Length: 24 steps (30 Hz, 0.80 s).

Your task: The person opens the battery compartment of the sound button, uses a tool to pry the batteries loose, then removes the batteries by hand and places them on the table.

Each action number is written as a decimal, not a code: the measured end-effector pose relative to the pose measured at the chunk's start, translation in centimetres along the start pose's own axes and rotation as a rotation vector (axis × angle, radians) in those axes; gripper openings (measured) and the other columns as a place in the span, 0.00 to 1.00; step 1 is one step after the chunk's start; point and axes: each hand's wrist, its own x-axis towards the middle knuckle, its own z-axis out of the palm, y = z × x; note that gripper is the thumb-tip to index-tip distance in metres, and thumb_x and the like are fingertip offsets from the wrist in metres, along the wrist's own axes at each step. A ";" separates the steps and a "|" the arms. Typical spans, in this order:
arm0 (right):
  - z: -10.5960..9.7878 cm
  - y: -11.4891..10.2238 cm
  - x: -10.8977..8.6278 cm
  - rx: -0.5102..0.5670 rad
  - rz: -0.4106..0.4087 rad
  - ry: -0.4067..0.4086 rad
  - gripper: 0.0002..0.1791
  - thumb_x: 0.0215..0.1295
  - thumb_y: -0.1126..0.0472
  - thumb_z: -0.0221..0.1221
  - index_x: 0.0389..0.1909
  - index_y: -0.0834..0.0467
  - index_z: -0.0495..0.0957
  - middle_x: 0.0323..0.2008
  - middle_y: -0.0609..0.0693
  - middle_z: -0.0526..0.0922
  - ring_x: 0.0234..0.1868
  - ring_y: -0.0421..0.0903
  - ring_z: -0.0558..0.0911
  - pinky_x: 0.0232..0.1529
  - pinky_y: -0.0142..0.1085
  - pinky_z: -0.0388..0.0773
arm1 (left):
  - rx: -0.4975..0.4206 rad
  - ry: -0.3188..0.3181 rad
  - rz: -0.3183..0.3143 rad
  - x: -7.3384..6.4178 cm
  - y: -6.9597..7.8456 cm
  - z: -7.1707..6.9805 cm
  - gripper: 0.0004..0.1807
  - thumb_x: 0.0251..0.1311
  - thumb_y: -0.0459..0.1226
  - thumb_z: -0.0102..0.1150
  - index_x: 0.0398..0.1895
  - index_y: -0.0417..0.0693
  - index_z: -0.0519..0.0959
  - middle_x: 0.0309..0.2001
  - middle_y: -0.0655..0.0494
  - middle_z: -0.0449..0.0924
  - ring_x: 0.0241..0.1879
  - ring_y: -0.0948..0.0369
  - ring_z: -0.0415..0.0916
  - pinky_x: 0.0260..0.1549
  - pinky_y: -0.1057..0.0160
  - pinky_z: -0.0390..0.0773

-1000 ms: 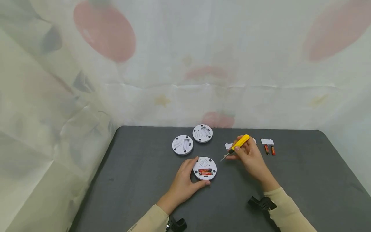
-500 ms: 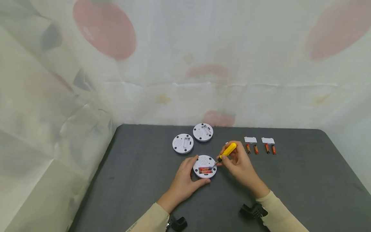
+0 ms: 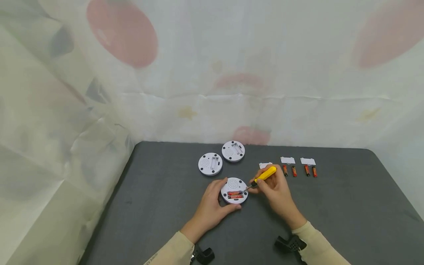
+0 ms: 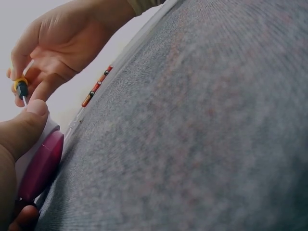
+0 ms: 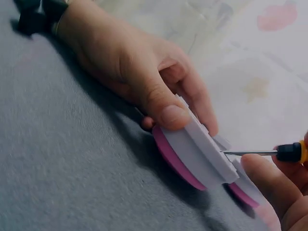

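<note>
My left hand grips the left side of a round white battery-powered device, thumb at the near edge and fingers at the far edge. Two red batteries lie side by side in its uncovered bay. My right hand holds a yellow-handled screwdriver, its thin shaft slanting down to the bay's right end. In the right wrist view the screwdriver shaft reaches the device's white face; exact contact at the tip is hard to tell. A pink underside shows on the device in the left wrist view.
Two similar discs with battery-less bays, one left and one farther back, sit behind the held device. White battery covers lie in a row at the back right. Several loose batteries lie just in front of them.
My right hand has moved left and slightly nearer, bringing the screwdriver tip from beside the device onto its battery bay. Over the last half second it barely shifts. My left hand stays in place.
</note>
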 end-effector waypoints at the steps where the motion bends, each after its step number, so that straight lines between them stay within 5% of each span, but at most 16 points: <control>1: 0.0 0.1 -0.1 0.024 0.018 0.023 0.18 0.81 0.78 0.52 0.62 0.70 0.56 0.53 0.79 0.65 0.53 0.59 0.86 0.46 0.54 0.88 | -0.003 0.003 -0.004 0.0 -0.1 0.0 0.53 0.51 0.52 0.89 0.77 0.40 0.74 0.68 0.50 0.78 0.63 0.56 0.76 0.58 0.53 0.80; 9: 0.5 0.7 0.0 0.178 0.138 0.216 0.18 0.83 0.74 0.52 0.64 0.70 0.55 0.57 0.80 0.60 0.53 0.58 0.85 0.47 0.58 0.87 | -0.018 0.011 -0.027 0.2 -0.3 0.1 0.52 0.50 0.53 0.89 0.76 0.42 0.75 0.63 0.57 0.79 0.43 0.65 0.73 0.44 0.65 0.78; 16: 0.7 0.6 0.3 0.227 0.180 0.278 0.17 0.84 0.72 0.54 0.63 0.58 0.60 0.59 0.77 0.62 0.54 0.59 0.85 0.48 0.58 0.87 | -0.008 0.005 -0.022 0.3 -0.3 0.1 0.52 0.52 0.52 0.88 0.76 0.42 0.74 0.61 0.57 0.79 0.43 0.65 0.73 0.43 0.64 0.78; 24: 0.3 0.6 0.3 0.216 0.162 0.322 0.17 0.83 0.71 0.56 0.62 0.60 0.60 0.54 0.75 0.65 0.49 0.59 0.86 0.45 0.57 0.88 | 0.018 -0.010 0.005 0.2 -0.1 0.0 0.50 0.54 0.52 0.87 0.78 0.48 0.74 0.62 0.56 0.78 0.50 0.62 0.75 0.50 0.59 0.80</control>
